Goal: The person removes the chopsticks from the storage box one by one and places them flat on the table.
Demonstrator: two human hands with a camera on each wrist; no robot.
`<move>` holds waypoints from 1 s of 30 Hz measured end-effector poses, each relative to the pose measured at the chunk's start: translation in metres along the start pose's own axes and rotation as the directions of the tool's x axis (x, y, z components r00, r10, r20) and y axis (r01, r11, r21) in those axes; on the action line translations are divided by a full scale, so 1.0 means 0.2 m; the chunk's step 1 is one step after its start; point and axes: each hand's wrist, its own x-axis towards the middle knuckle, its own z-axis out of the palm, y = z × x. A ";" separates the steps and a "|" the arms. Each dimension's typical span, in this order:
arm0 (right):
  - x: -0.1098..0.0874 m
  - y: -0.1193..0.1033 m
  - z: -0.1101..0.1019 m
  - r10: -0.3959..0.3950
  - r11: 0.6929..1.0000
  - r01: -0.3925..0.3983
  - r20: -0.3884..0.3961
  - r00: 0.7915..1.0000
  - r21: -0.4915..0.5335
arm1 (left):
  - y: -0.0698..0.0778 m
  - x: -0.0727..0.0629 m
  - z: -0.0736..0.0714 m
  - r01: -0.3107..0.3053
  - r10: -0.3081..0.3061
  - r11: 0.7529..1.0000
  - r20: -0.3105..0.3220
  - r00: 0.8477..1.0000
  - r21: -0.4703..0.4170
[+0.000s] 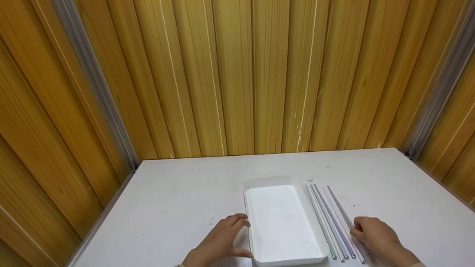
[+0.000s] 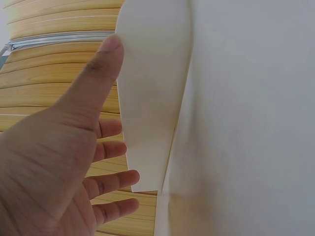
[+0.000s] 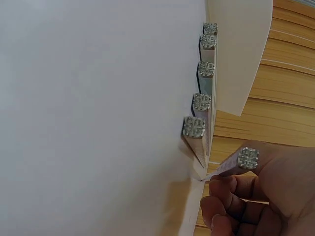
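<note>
A white rectangular tray (image 1: 284,222) lies on the table, with nothing in it. My left hand (image 1: 224,237) is at its left side, the thumb and fingertips touching the wall; in the left wrist view the fingers are fairly straight along the tray's edge. To the right of the tray, several slim chopsticks (image 1: 328,215) in pale and purple tones lie side by side, with glittery square ends (image 3: 194,127). My right hand (image 1: 376,233) pinches the rightmost chopstick (image 3: 248,158) between thumb and fingers, its near end raised in the right wrist view.
The white tabletop (image 1: 178,207) carries a few small dark marks. Wood-patterned panels (image 1: 237,81) stand behind and at both sides, with grey metal posts (image 1: 105,92) at the corners.
</note>
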 end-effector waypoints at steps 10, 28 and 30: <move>0.02 0.02 0.00 0.028 1.000 -0.028 0.032 0.999 0.002 | 0.00 0.01 0.01 0.005 -0.005 1.000 0.011 1.000 0.015; 0.01 0.01 0.01 0.023 1.000 -0.023 0.078 0.997 -0.003 | 0.00 0.00 0.00 0.029 -0.029 1.000 0.020 0.999 0.005; 0.01 0.01 0.01 0.024 1.000 -0.023 0.081 0.996 -0.003 | 0.00 0.00 0.01 0.023 -0.023 1.000 0.013 1.000 0.010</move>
